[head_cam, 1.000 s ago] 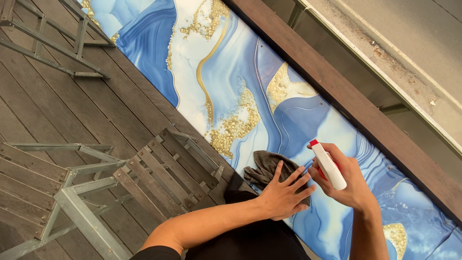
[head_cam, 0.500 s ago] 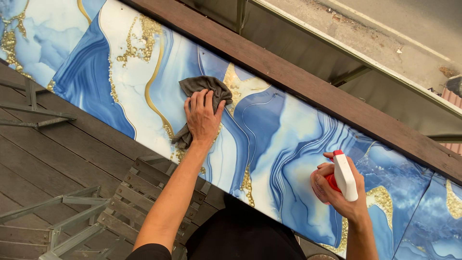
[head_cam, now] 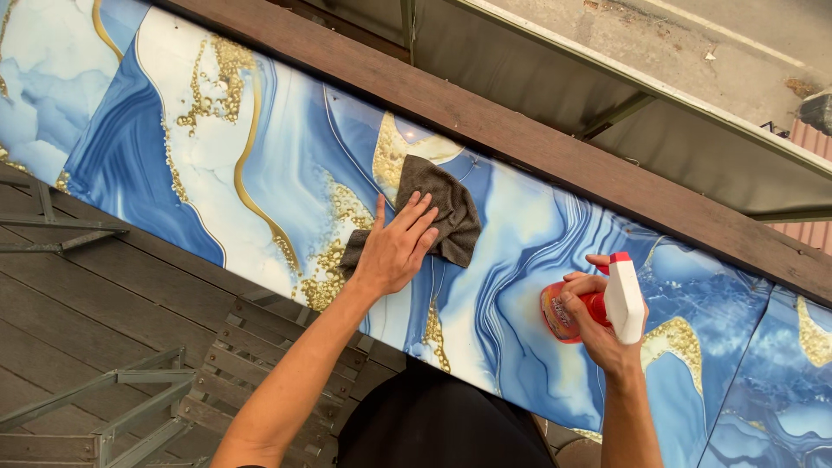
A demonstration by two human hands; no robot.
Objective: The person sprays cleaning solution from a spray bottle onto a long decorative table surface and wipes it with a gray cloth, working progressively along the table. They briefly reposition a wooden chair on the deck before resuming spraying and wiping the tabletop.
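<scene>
A brown-grey cloth [head_cam: 438,212], crumpled and folded over on itself, lies on the glossy tabletop [head_cam: 260,165], a slab patterned in blue and white swirls with gold veins. The left hand [head_cam: 397,247] presses flat on the cloth's lower left part, fingers spread and straight, arm stretched out from below. Well to the right of the cloth, the right hand [head_cam: 594,325] is clamped around a spray bottle [head_cam: 607,308] with a red body and white trigger head, held above the slab. Beyond the cloth runs a dark wooden rail [head_cam: 537,143].
</scene>
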